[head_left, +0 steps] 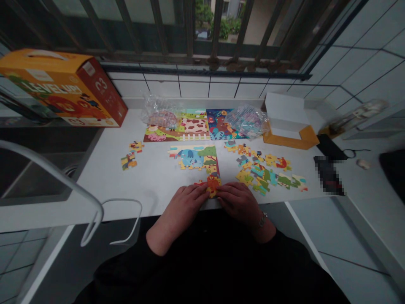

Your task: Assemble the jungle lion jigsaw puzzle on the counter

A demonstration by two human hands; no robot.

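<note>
At the counter's front edge, my left hand (189, 202) and my right hand (238, 202) meet on either side of an orange lion puzzle piece (213, 184). Fingers of both hands are closed together, their tips gripping its edges; the thumbs are partly hidden. The lion piece adjoins the lower end of a partly joined jigsaw puzzle (192, 158) showing blue elephants and a tree. To its right lie several loose puzzle pieces (262, 172), some joined in clumps. Two small clusters, one an upper puzzle cluster (136, 146), lie at the left.
Two finished picture puzzles, a cow scene (194, 126) and a dark blue scene (218, 124), lie behind, partly under plastic bags (248, 119). An orange box (95, 90) stands back left by the sink (41, 177). An open carton (289, 126) is back right. A white cable (63, 162) arches at left.
</note>
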